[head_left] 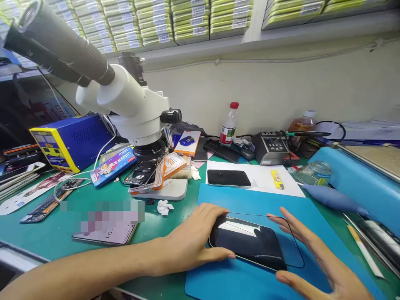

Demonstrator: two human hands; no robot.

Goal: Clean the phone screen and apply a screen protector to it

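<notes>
Black, slab-shaped smartphone point(250, 243): flat, screen up, on the blue rubbery mat point(237, 283) covering the near part of the green tabletop point(156, 233).

A thin, clear glass sheet with a black border point(292, 250) is seen over it, shifted right so that it overhangs the smartphone's right end. Whether the glass sheet rests fully on the screen cannot be told.

Left hand point(193, 239): grip closed loosely round the smartphone's left end, thumb along the near edge, fingers curled over the far corner.

Right hand point(315, 254): grip wide open, fingers spread, nothing held. Fingertips are at the glass sheet's far and near edges.

Handling, as judged:
- The smartphone is taken for stiff, moderately light and slick-faced. It is best held by the long side edges.
- The glass sheet is taken for very light, brittle and easily smudged. It is best pinched at the border or corners, never on the face, and not flexed.
</notes>
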